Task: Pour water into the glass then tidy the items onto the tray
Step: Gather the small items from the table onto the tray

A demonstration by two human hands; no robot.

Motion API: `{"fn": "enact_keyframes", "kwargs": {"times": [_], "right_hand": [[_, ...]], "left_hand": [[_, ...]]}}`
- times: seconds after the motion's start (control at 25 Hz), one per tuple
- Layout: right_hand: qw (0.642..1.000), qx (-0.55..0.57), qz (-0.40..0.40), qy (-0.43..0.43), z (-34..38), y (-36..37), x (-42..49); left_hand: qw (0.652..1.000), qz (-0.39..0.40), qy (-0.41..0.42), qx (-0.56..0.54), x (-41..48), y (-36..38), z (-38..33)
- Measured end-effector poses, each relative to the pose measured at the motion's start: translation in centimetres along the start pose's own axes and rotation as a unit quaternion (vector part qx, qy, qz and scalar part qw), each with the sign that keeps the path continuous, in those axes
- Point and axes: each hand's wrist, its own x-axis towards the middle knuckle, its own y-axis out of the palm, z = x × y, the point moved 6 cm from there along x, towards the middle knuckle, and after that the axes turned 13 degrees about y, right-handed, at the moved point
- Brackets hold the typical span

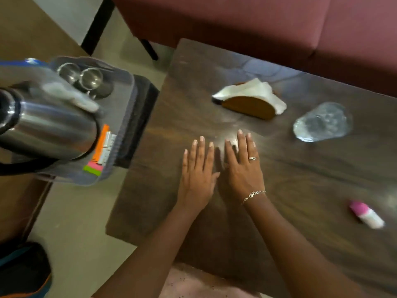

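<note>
The left hand (197,175) and right hand (242,168) lie flat mid-surface on the dark wooden table (311,179), fingers straight, holding nothing; the clear drinking glass (322,122) sits near the far right edge; the grey plastic tray (121,112) with the steel jug (49,127) stands beyond the left edge.

No text, label, brand, number or sign can be read. Any print on the small white bottle with a pink cap (367,215), lying well to the right of the right hand (242,168), is lost to blur. The same holds for the orange, pink and green paper strips (102,143) in the grey plastic tray (123,108), left of the left hand (197,175).
</note>
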Motion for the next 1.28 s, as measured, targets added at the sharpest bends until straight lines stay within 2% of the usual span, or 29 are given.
{"fn": "enact_keyframes", "kwargs": {"times": [0.16,0.36,0.56,0.68,0.8,0.92,1.16,1.28], "right_hand": [[0.996,-0.017,0.027,0.083,-11.8,-1.9,-3.6],[0.982,-0.011,0.006,0.189,-24.4,-4.5,-7.4],[0.958,0.055,0.011,0.28,-34.6,-5.5,-10.2],[0.953,0.043,0.018,0.3,-40.2,-5.6,-12.0],[0.956,0.02,0.057,0.289,-43.3,-5.2,-13.0],[0.962,0.011,0.056,0.268,-44.5,-4.7,-13.1],[0.972,-0.011,0.037,0.232,-44.6,-4.4,-12.8],[0.973,-0.02,0.037,0.228,-43.1,-5.4,-12.4]], "left_hand": [[0.996,0.02,0.083,-0.003,2.9,1.5,-10.6],[0.983,0.067,0.171,-0.011,5.3,3.3,-20.2],[0.958,0.103,0.266,0.002,7.4,4.9,-27.0],[0.938,0.122,0.325,-0.005,9.0,6.1,-30.6],[0.922,0.142,0.359,-0.022,10.2,7.6,-34.0],[0.916,0.154,0.369,-0.021,10.6,9.2,-36.2],[0.923,0.156,0.348,-0.045,10.6,10.2,-36.2],[0.933,0.138,0.313,-0.113,10.3,9.0,-35.1]]}}
